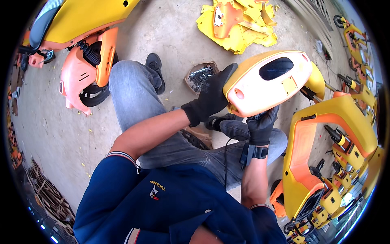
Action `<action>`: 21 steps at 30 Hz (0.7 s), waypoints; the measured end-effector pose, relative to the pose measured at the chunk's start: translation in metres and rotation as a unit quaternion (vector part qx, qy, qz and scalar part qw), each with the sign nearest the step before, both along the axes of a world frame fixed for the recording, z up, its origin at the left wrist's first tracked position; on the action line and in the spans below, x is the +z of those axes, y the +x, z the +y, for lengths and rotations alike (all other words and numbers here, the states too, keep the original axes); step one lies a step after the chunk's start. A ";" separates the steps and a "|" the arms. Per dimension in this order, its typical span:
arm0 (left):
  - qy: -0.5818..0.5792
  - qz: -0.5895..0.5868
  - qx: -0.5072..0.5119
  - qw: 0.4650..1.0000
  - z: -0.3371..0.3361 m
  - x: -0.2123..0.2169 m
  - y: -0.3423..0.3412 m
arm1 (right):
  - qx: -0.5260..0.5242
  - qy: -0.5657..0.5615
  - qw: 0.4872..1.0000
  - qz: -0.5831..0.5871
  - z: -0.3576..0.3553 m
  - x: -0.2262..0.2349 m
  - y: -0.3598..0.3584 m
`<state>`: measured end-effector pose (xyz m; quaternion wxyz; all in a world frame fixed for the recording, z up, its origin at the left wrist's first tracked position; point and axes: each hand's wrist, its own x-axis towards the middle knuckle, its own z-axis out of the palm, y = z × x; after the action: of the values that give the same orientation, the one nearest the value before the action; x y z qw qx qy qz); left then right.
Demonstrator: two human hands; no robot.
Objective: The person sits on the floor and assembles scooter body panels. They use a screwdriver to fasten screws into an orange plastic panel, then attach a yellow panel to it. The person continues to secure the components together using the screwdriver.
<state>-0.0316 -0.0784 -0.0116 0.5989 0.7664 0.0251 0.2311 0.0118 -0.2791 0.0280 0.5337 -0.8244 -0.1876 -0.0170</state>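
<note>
A plastic scooter housing (266,83), pale orange on its face with a yellow rim and a dark oval window, is tilted in front of me above my knees. My left hand (211,95), in a black glove, grips its left end, with part of the fingers hidden behind the shell. Under its lower edge, my right hand (261,127) is closed against the housing, also gloved; the fingertips are partly out of sight. A cardboard box of loose metal hardware (200,77) rests on the floor beyond my left hand.
Yellow and orange plastic panels (239,28) lie piled on the floor ahead. At the left stands a yellow scooter with an orange front fender (79,79). Close on my right is a large yellow scooter frame (302,142), with several scooters behind it. Thin sticks (48,191) lie at the lower left.
</note>
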 end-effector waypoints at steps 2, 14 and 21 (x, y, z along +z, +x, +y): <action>-0.003 -0.005 -0.006 1.000 0.000 0.002 0.001 | 0.001 -0.009 1.000 -0.013 -0.002 0.000 -0.001; -0.592 0.114 -0.212 0.770 -0.012 -0.010 -0.007 | 0.007 0.183 0.965 0.186 0.005 -0.005 -0.004; -0.359 0.063 -0.225 0.903 0.023 0.006 -0.005 | -0.075 0.503 0.728 0.459 0.009 -0.019 0.028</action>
<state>-0.0366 -0.0550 -0.0056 0.8668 0.4975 -0.0293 0.0166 0.0399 -0.2702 0.0090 0.8883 -0.3536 0.1786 0.2321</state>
